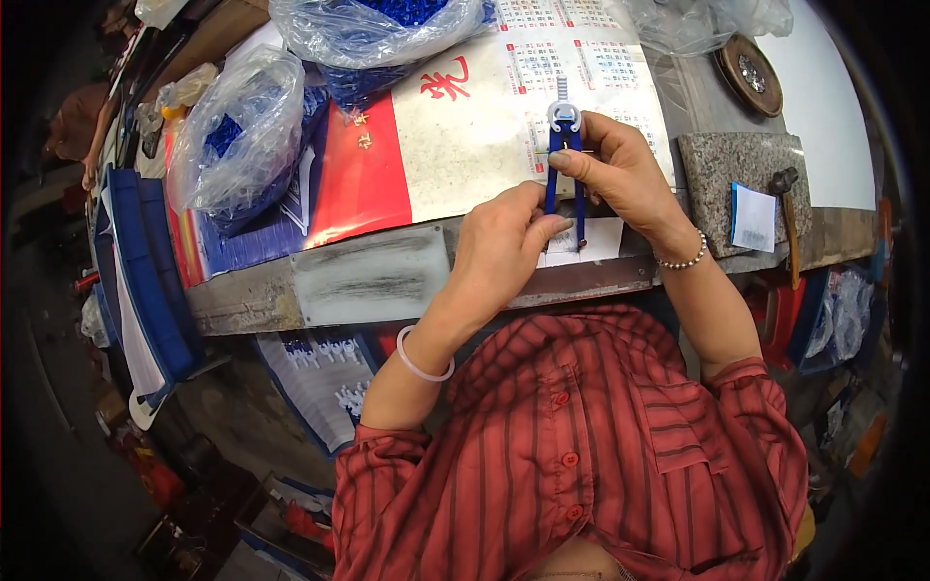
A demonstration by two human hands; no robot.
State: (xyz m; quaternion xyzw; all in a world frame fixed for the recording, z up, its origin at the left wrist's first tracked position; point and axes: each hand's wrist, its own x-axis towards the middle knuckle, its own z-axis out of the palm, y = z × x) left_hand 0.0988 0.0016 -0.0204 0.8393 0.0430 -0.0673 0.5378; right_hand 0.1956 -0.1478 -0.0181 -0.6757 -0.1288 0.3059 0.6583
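A blue compass with a white top [565, 128] is above the near edge of the table [242, 312], the right hand's [630, 182] fingers pinching its upper legs, the left hand's [499, 244] fingers closed on one leg lower down; a stone slab [705, 184] lies to the right.

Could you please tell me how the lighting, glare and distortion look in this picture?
In the head view, the corners go black and the table's front edge bends; in the head view, the clear plastic bag shows pale glare, while the lower left is dim; also in the head view, the blue compass in the fingers looks fairly sharp.
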